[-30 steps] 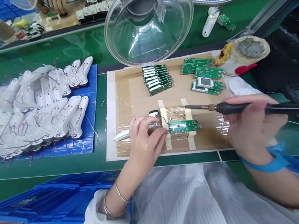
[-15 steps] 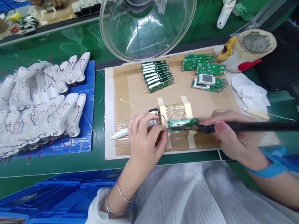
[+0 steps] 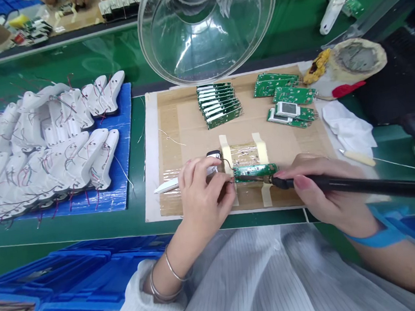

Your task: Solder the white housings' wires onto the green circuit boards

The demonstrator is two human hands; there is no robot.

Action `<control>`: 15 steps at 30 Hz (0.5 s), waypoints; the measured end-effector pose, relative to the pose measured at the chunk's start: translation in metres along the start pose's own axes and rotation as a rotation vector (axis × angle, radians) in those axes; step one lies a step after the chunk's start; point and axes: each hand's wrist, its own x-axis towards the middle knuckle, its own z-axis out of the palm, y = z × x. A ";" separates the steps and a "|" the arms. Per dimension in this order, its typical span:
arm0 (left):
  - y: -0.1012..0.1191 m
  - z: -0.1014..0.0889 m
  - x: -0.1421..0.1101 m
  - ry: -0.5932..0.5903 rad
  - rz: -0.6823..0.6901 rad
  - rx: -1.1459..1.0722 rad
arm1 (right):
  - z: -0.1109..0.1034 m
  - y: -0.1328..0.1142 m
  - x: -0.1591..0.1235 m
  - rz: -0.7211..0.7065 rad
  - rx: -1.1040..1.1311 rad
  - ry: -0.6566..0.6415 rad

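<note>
A green circuit board (image 3: pixel 255 170) lies on the cardboard between my hands. My right hand (image 3: pixel 326 192) grips a black soldering iron (image 3: pixel 366 186) like a pen, its tip along the near edge of the board toward the left end. My left hand (image 3: pixel 205 190) is closed, thumb and forefinger pinched on a thin wire at the board's left end; the fingertips mostly hide it. Beneath that hand lies a white plastic housing (image 3: pixel 166 185), partly covered. From its dark end (image 3: pixel 213 154) a dark wire curves to the board.
Several white housings (image 3: pixel 96 159) with loose wires fill a blue sheet (image 3: pixel 126 134) at left. Stacked circuit boards (image 3: pixel 220 105) and boards with displays (image 3: pixel 287 109) lie behind. A clear fume hood (image 3: pixel 211 51) hangs above. At right are a soldering sponge dish (image 3: pixel 359 63), tissue (image 3: pixel 348 123) and a pale-handled tool (image 3: pixel 358 158).
The soldering iron's rear has tilted down toward me, and my right hand has shifted slightly. My left hand keeps its pinch, almost unmoved. A red light now shows on the dark box at right.
</note>
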 end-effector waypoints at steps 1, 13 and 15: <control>0.000 0.000 0.000 -0.007 -0.001 -0.003 | -0.001 -0.001 0.001 -0.004 0.000 0.017; -0.020 -0.015 0.002 -0.075 0.118 -0.132 | 0.005 0.002 -0.002 0.000 -0.017 0.516; -0.025 -0.017 0.003 -0.059 0.146 -0.145 | 0.006 0.003 -0.002 0.016 -0.011 0.504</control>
